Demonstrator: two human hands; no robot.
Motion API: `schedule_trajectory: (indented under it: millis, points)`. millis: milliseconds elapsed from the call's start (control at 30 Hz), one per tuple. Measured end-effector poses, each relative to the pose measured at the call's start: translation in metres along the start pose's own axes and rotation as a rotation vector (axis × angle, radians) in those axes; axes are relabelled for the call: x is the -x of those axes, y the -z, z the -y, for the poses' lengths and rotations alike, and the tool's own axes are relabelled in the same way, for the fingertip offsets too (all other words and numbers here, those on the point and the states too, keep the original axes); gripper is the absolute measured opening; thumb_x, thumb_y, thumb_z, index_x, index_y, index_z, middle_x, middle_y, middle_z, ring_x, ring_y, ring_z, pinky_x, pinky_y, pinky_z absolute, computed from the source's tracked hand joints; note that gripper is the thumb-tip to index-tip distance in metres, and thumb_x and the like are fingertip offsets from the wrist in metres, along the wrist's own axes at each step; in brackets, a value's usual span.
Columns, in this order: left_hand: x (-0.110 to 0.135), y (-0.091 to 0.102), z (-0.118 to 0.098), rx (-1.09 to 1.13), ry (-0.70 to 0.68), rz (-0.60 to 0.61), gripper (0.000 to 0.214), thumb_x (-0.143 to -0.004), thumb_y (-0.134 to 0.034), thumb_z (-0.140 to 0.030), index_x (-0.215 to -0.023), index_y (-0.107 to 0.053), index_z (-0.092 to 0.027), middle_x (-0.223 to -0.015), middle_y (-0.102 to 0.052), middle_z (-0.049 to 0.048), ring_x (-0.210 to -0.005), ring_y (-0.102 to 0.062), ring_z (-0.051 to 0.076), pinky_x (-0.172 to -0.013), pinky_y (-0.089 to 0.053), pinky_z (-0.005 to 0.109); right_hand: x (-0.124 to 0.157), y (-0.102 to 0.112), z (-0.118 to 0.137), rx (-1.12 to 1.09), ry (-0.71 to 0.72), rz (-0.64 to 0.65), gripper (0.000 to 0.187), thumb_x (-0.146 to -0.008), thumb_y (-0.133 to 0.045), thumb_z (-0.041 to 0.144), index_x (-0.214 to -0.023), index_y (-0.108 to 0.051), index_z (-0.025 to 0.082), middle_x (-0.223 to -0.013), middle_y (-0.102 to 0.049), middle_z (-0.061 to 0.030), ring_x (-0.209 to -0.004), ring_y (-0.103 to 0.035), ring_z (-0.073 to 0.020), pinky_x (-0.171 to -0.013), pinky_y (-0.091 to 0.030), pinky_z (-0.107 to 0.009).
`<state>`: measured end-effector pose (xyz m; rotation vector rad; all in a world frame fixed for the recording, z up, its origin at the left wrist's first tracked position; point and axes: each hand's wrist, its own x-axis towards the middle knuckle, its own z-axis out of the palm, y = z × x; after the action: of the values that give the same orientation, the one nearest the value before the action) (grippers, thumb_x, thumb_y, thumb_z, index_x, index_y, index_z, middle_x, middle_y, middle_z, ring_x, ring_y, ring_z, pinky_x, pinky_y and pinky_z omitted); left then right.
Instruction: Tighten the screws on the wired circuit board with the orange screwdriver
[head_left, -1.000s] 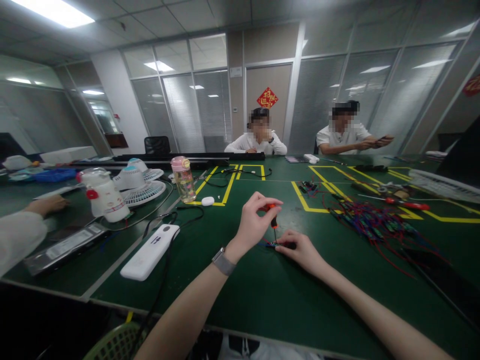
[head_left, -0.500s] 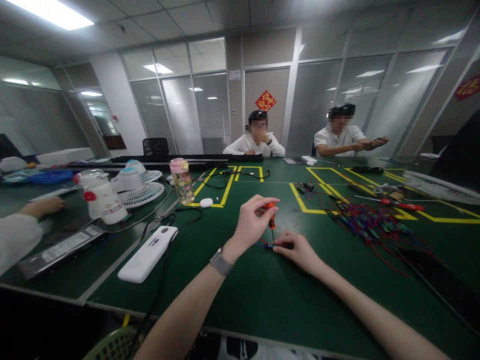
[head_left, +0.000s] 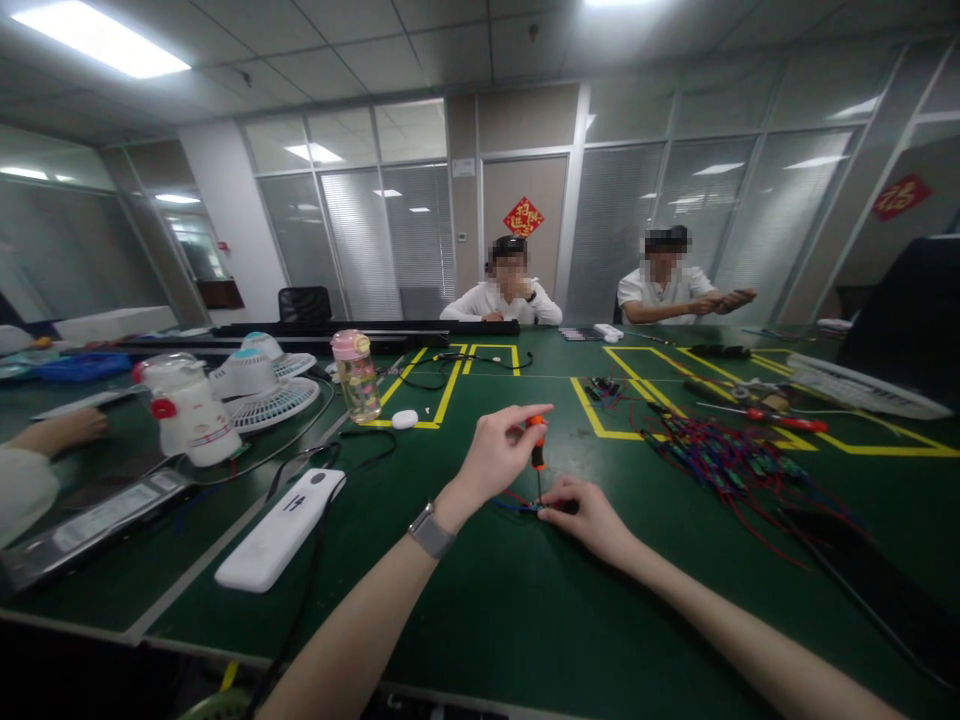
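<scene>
My left hand [head_left: 499,452], with a watch at the wrist, is closed around the orange and black handle of a screwdriver [head_left: 538,452]. The tool stands upright, its thin shaft pointing down at a small circuit board [head_left: 531,508] on the green table. Red and blue wires lead off the board to the left. My right hand [head_left: 583,508] pinches the board's right side between thumb and fingers, low against the table. The exact spot where the screwdriver tip meets the board is too small to make out.
Right of my hands lies a tangled heap of wired boards [head_left: 742,450], with a red-handled screwdriver [head_left: 795,420] behind it. A white power bank [head_left: 281,530], a pink-lidded bottle [head_left: 355,375] and a white fan [head_left: 270,395] stand left. Two people sit opposite; another person's arm [head_left: 52,440] reaches in left.
The camera view has tilted up slightly, so the table things sit lower in the picture. Both hands keep their hold on the screwdriver and the board; the screwdriver looks more upright.
</scene>
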<state>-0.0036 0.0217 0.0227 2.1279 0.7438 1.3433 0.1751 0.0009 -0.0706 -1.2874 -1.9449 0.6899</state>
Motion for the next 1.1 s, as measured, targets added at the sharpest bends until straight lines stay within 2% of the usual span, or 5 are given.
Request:
schedule_trajectory:
  millis: [167,333,633,933,1100]
  points:
    - [-0.004,0.003,-0.002,-0.075,-0.036,-0.025,0.016,-0.084,-0.068,-0.024,-0.098,-0.074,-0.02,-0.082,-0.06,0.0019,-0.073,-0.06,0.013,-0.064,-0.051,0.021,-0.004,0.002,-0.003,0.028,0.042,0.041,0.011,-0.077,-0.071,0.025,-0.082,-0.078,0.019,-0.08,-0.065,-0.0052,-0.075,-0.061,-0.0195,-0.071,-0.047,-0.031]
    - [-0.006,0.002,0.0,-0.07,-0.043,0.028,0.018,-0.084,-0.068,-0.025,-0.101,-0.073,-0.021,-0.081,-0.057,0.0012,-0.073,-0.057,0.013,-0.062,-0.048,0.021,-0.006,0.004,-0.005,0.061,0.095,0.054,0.009,-0.077,-0.071,0.025,-0.079,-0.076,0.018,-0.081,-0.066,-0.0049,-0.075,-0.061,-0.0192,-0.071,-0.047,-0.03]
    - [-0.003,0.004,-0.005,-0.048,-0.117,0.177,0.032,-0.098,-0.042,-0.026,-0.12,-0.065,-0.019,-0.085,-0.059,0.0031,-0.074,-0.055,0.013,-0.063,-0.044,0.022,-0.012,0.01,-0.009,0.076,0.207,0.12,0.01,-0.078,-0.07,0.027,-0.074,-0.071,0.017,-0.079,-0.066,-0.003,-0.072,-0.06,-0.017,-0.067,-0.045,-0.028]
    - [-0.022,0.004,-0.01,0.024,-0.184,0.349,0.032,-0.093,-0.048,-0.018,-0.12,-0.065,-0.017,-0.114,-0.066,0.0097,-0.097,-0.064,0.018,-0.081,-0.052,0.026,-0.013,0.011,-0.01,0.094,0.225,0.145,0.01,-0.078,-0.07,0.028,-0.074,-0.069,0.018,-0.081,-0.071,-0.0038,-0.073,-0.062,-0.0183,-0.073,-0.047,-0.031]
    - [-0.021,0.013,-0.011,0.149,-0.062,0.388,0.031,-0.093,-0.052,-0.02,-0.121,-0.064,-0.019,-0.114,-0.067,0.0107,-0.097,-0.066,0.019,-0.081,-0.055,0.029,-0.011,0.012,-0.009,0.149,0.244,0.124,0.012,-0.078,-0.07,0.029,-0.086,-0.073,0.02,-0.077,-0.068,-0.0027,-0.072,-0.062,-0.0185,-0.074,-0.046,-0.032]
